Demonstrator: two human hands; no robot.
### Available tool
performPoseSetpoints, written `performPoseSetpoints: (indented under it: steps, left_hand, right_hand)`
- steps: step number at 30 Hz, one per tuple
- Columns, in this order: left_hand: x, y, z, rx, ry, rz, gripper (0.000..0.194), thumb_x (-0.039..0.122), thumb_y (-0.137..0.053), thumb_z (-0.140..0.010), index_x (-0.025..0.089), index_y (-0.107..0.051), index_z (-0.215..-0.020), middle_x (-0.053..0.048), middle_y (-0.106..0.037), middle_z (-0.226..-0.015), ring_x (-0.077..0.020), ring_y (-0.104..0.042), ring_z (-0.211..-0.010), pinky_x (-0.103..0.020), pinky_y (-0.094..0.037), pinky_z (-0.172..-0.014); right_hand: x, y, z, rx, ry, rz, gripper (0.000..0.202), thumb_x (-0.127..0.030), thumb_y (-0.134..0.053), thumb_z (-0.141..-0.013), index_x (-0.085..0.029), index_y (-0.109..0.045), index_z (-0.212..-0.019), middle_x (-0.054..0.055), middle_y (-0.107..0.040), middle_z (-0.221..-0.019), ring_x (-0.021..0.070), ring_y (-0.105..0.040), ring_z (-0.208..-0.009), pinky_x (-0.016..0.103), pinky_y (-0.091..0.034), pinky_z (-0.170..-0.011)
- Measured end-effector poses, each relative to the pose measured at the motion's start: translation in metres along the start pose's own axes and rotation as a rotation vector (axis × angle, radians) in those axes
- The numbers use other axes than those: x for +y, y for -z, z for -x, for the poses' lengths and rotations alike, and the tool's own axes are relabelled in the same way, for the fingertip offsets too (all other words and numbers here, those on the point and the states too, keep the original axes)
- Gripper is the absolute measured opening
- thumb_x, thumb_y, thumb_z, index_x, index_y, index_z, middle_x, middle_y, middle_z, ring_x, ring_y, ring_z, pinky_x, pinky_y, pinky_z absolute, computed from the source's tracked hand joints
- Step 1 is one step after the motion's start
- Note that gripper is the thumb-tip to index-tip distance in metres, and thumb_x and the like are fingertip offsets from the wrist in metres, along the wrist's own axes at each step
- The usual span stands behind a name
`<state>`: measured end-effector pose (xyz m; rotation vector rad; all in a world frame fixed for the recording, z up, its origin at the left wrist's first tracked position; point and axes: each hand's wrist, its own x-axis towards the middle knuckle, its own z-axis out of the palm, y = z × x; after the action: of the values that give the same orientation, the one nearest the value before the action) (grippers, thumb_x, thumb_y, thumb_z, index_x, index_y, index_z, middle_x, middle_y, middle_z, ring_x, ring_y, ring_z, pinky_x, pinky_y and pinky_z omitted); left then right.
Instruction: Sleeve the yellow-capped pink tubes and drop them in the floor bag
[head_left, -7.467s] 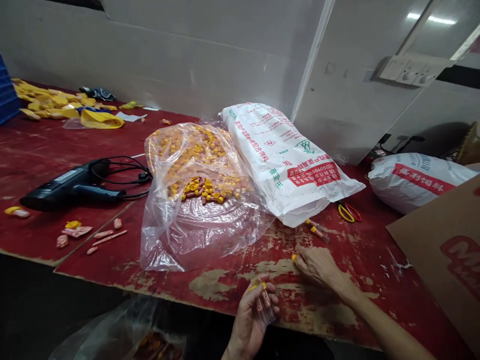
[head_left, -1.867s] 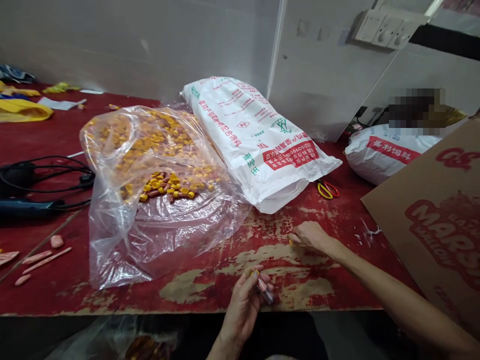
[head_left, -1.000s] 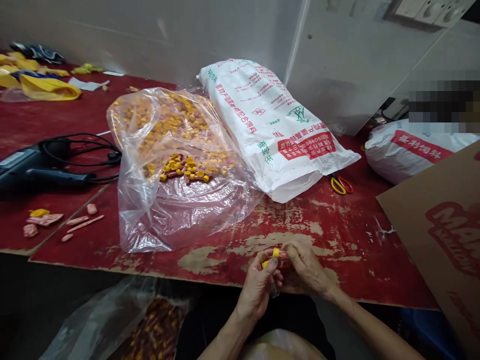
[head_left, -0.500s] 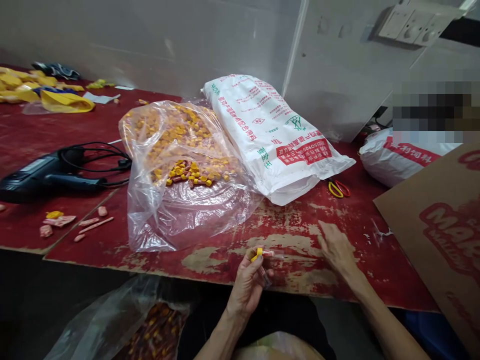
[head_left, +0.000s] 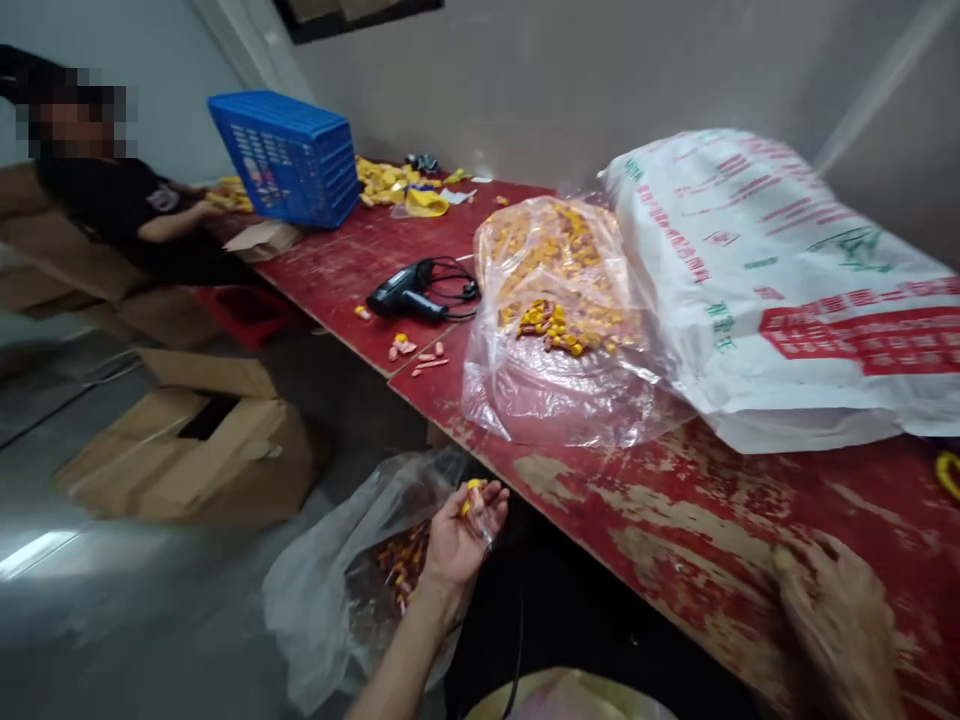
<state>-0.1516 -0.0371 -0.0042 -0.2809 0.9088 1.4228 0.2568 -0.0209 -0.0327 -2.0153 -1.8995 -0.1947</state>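
My left hand (head_left: 456, 540) is palm up, fingers curled around small yellow-capped tubes (head_left: 475, 497) with clear ends. It hangs off the table's front edge, over a clear plastic bag (head_left: 315, 580) of similar yellow and reddish pieces on the floor side. My right hand (head_left: 840, 600) rests back-up on the worn red table (head_left: 675, 520), fingers apart and slightly bent, with nothing visible in it. Between the hands and the wall lies a large clear bag (head_left: 555, 390) full of yellow-capped pieces. Beside it lies a white printed sack (head_left: 750, 300).
A black heat gun (head_left: 405, 292) with a coiled cord lies left of the bag, near loose pink pieces (head_left: 427, 362). Farther off are yellow items (head_left: 390, 182), a blue crate (head_left: 300, 160) and a seated person (head_left: 127, 210). An opened cardboard box (head_left: 195, 450) stands on the floor.
The view has swung left, bringing the crate, person and floor box into sight. My left hand has moved off the tabletop to above the lower bag, still holding the tubes.
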Motion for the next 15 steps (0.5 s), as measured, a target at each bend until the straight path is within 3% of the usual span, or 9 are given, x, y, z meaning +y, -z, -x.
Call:
performPoseSetpoints:
  steps: [5, 10, 13, 15]
  left_hand:
    - [-0.023, -0.028, 0.005, -0.258, 0.075, 0.089, 0.02, 0.026, -0.055, -0.078, 0.013, -0.068, -0.069, -0.012, -0.073, -0.089, -0.0275, -0.064, -0.1, -0.045, -0.047, -0.093]
    - [-0.066, -0.075, -0.007, -0.477, 0.297, 0.016, 0.018, 0.026, -0.057, -0.074, 0.012, -0.068, -0.072, -0.014, -0.07, -0.101, -0.0315, -0.057, -0.113, -0.049, -0.042, -0.098]
    - [-0.093, -0.096, -0.008, -0.463, 0.327, -0.025, 0.01, 0.023, -0.06, -0.072, 0.014, -0.065, -0.073, -0.013, -0.069, -0.103, -0.0293, -0.059, -0.109, -0.051, -0.043, -0.094]
    - [-0.112, -0.101, -0.004, -0.391, 0.284, -0.078, 0.008, 0.019, -0.065, -0.068, 0.015, -0.062, -0.074, -0.01, -0.069, -0.095, -0.0248, -0.064, -0.092, -0.046, -0.048, -0.084]
  right_hand:
    - [-0.063, 0.003, -0.002, -0.075, 0.103, -0.385, 0.038, -0.044, -0.036, -0.089, -0.016, -0.061, -0.095, 0.015, -0.051, -0.12, 0.0281, -0.051, -0.11, 0.046, -0.044, -0.093]
    - [-0.111, 0.026, -0.002, -0.055, 0.161, -0.553, 0.028, -0.029, -0.037, -0.092, -0.02, -0.059, -0.106, 0.011, -0.05, -0.122, 0.0222, -0.05, -0.114, 0.042, -0.045, -0.096]
    - [-0.12, 0.033, 0.005, 0.003, 0.231, -0.587, 0.031, -0.026, -0.039, -0.091, -0.022, -0.055, -0.117, 0.011, -0.048, -0.128, 0.0235, -0.048, -0.119, 0.041, -0.047, -0.094]
    - [-0.12, 0.028, 0.014, 0.031, 0.289, -0.599, 0.041, -0.03, -0.044, -0.089, -0.025, -0.047, -0.129, 0.011, -0.046, -0.133, 0.0257, -0.049, -0.12, 0.041, -0.05, -0.091]
